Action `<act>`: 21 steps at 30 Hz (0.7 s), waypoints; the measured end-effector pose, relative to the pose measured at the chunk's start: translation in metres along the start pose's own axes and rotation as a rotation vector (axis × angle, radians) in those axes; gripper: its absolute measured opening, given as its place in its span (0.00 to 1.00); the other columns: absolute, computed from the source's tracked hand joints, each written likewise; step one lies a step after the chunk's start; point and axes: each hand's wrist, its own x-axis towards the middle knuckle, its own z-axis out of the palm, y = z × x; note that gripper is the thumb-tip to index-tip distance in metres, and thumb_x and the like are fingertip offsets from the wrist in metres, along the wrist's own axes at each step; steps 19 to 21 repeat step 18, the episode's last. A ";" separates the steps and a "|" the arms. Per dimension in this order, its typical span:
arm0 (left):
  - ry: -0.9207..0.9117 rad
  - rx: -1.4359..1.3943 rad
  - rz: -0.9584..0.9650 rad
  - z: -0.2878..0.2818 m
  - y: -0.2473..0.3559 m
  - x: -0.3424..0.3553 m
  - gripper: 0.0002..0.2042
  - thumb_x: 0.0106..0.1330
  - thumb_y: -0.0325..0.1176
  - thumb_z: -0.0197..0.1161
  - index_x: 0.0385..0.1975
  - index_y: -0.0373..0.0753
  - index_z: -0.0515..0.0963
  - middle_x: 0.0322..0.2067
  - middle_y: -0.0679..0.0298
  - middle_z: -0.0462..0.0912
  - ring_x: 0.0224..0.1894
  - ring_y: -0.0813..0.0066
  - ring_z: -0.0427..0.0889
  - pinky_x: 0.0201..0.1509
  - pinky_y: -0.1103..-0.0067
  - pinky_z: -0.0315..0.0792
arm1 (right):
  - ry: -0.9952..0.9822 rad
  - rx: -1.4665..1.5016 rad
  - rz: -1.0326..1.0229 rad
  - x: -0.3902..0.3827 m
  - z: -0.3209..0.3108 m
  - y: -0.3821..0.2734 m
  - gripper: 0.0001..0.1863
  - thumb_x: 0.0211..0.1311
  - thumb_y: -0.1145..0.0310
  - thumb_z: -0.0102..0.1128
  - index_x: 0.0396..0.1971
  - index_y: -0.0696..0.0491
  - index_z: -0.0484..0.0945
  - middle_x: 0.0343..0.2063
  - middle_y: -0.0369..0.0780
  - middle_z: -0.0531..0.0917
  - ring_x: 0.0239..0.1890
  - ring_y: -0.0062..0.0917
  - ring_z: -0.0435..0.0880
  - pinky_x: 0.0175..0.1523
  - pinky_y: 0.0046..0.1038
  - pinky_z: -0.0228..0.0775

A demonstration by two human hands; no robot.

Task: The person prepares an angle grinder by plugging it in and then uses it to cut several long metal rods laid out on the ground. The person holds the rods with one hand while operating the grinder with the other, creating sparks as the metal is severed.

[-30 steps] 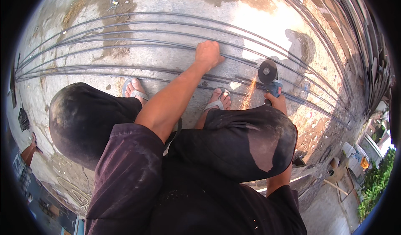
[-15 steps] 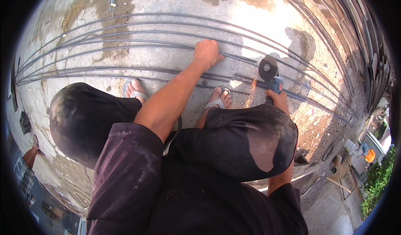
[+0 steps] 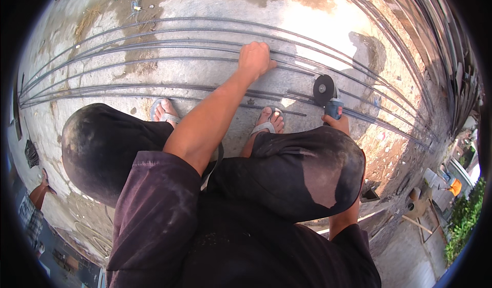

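Note:
My left hand (image 3: 254, 59) is closed around one of the long dark steel bars (image 3: 293, 69) that lie across the concrete in front of me. The fingers curl under, so the exact grip is partly hidden. To its right, my right hand (image 3: 337, 123) is wrapped around the body of a blue and grey angle grinder (image 3: 334, 108). The grinder's dark round disc (image 3: 323, 88) faces up toward me, near the end of the held bar. No sparks show. Below the disc lie more bars (image 3: 302, 99), including a short one (image 3: 287, 111) by my right foot.
My sandalled feet (image 3: 165, 111) stand close to the nearer bars. A stack of dark strips and bars (image 3: 453, 57) lines the right side. Another person's arm (image 3: 38, 193) shows at the far left. An orange item (image 3: 455, 187) and green leaves (image 3: 466, 221) are at lower right.
The stream of sparks beneath the grinder has stopped. The grinder has tilted, its disc shifting slightly left and down. My left hand has moved slightly farther away, still closed.

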 end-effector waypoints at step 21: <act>0.100 0.330 0.148 0.014 -0.002 0.022 0.20 0.70 0.42 0.73 0.57 0.40 0.82 0.59 0.54 0.84 0.65 0.51 0.80 0.68 0.55 0.73 | 0.136 0.743 0.119 -0.050 -0.027 0.019 0.19 0.60 0.65 0.75 0.46 0.58 0.79 0.27 0.42 0.84 0.22 0.31 0.87 0.28 0.34 0.82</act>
